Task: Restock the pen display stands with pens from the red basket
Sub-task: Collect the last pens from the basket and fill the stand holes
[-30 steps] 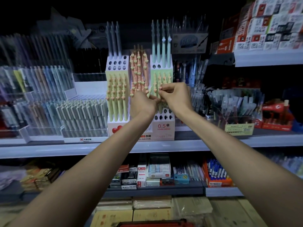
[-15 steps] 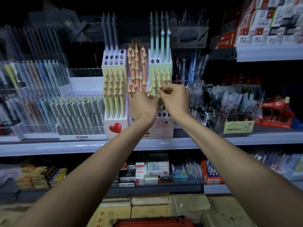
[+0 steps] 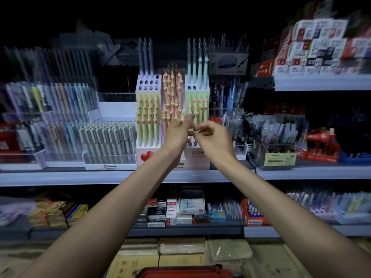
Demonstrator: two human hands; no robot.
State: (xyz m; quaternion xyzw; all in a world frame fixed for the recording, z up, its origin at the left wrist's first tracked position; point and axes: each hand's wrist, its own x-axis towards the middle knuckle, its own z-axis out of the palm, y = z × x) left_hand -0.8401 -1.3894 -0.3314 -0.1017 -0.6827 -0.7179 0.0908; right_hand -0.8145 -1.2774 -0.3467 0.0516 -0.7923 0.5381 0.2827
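Note:
Three white pen stands stand side by side on the middle shelf: one with yellow-green pens (image 3: 148, 121), one with orange pens (image 3: 172, 97), one with mint-green pens (image 3: 197, 105). Both hands are raised in front of the mint-green stand's lower rows. My left hand (image 3: 177, 135) shows its back, and its straight fingers reach up to the pens' heart-shaped tops. My right hand (image 3: 213, 138) is curled, with thumb and forefinger pinching what looks like a pale green pen (image 3: 195, 131), mostly hidden and blurred. The red basket (image 3: 184, 272) shows only its rim at the bottom edge.
Clear trays of grey and pastel pens (image 3: 108, 141) fill the shelf to the left. An acrylic box of pens with a yellow label (image 3: 280, 159) stands to the right. Small boxes (image 3: 180, 209) line the lower shelf, and stacked cartons (image 3: 321, 47) sit at the upper right.
Both hands have dropped lower on the mint-green stand and drawn slightly apart. The left fingers now point up at the pens. The camera has tilted, so the shelves sit lower in view.

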